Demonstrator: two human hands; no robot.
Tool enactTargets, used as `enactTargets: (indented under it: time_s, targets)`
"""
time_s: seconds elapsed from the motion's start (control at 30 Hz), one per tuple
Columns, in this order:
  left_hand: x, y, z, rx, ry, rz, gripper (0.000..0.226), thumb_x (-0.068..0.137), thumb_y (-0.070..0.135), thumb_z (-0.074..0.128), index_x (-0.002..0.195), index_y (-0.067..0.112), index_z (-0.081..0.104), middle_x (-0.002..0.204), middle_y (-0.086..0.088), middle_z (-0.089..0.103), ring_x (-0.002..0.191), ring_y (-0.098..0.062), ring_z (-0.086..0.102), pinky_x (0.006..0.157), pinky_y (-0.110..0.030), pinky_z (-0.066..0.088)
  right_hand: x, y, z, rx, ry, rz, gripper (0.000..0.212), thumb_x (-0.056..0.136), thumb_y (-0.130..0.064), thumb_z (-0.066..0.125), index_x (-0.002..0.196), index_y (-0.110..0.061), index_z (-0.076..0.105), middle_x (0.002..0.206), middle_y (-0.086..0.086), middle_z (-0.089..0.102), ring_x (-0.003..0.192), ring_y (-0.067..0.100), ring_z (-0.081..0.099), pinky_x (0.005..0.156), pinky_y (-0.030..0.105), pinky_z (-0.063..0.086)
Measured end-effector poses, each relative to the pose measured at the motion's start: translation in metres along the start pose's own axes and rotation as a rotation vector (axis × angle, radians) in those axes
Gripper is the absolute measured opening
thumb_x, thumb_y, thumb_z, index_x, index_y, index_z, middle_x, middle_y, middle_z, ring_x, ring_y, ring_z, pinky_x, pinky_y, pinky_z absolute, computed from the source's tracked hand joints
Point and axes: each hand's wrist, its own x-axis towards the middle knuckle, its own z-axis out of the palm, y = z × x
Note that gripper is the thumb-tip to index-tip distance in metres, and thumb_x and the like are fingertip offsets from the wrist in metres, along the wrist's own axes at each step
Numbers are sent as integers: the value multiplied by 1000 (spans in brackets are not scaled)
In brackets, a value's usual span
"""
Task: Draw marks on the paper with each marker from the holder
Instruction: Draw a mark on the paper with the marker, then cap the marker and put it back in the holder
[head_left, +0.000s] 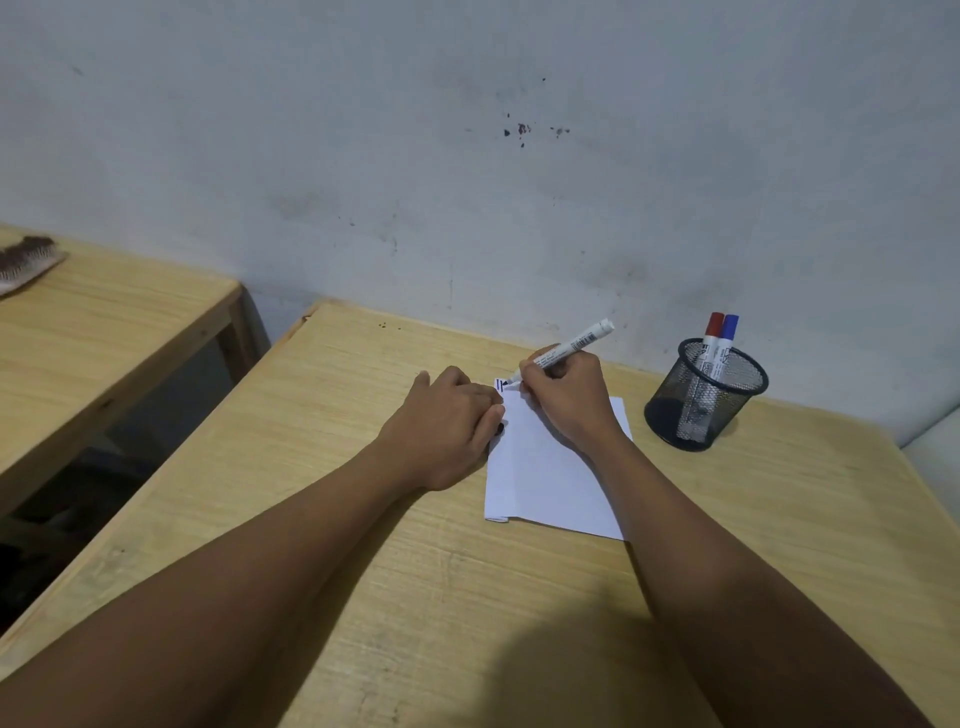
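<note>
— Two markers stand in the holder (705, 395), one with a red cap (714, 324) and one with a blue cap (730, 327). Where's the third?

— In my right hand (569, 400). It's a white marker (566, 352) with print and a barcode on the barrel, uncapped, and my fingers are closed around it. Its dark tip rests at the far left corner of the paper (550, 478), where short blue and black strokes already show.

— And the left hand?

— My left hand (447, 431) lies curled on the paper's left edge, pressing it down. Something small and dark shows at its fingertips; I can't tell what it is.

— How does the paper look?

— White, folded, with a doubled edge at the near left corner. It sits in the middle of the table (363, 571), slightly skewed, otherwise blank.

— The surroundings?

— Pale wood-grain table pushed against a scuffed white wall (467, 156) with dark spots. The holder is black wire mesh, round, well to the right of the paper near the wall. A second table (104, 338) stands left across a gap, with a feathery brown thing (26, 262) on its far corner.

— Room to move?

— Bare wood lies all around the paper, widest toward me; the table's right edge runs just beyond the holder.
</note>
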Motion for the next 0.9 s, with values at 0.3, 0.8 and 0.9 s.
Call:
enactTargets:
  time_s: [0.3,0.8,0.9]
  targets:
    - [-10,12,-9,-118,146,-96,34,102,39,27,87,22,53,80,6,60,73,-21,53,87,-44,43,-27,-53,-45,257,126,-24,21,100,-20,63,89,-4,72,77,15,70,56,17,58,51,27,51]
    - [27,153,-127,-725,315,-44,18,98,34,59,105,19,65,109,2,70,95,-18,66,77,-32,50,-114,-160,-145,368,184,-158,14,95,-22,70,99,-9,72,93,9,77,74,15,63,64,31,50]
    - [25,175,-136,-740,317,26,17,98,32,60,105,18,66,110,4,70,95,-17,66,72,-26,46,-125,-170,-156,357,174,-184,16,95,-22,71,101,-8,71,93,9,77,74,17,63,66,34,50]
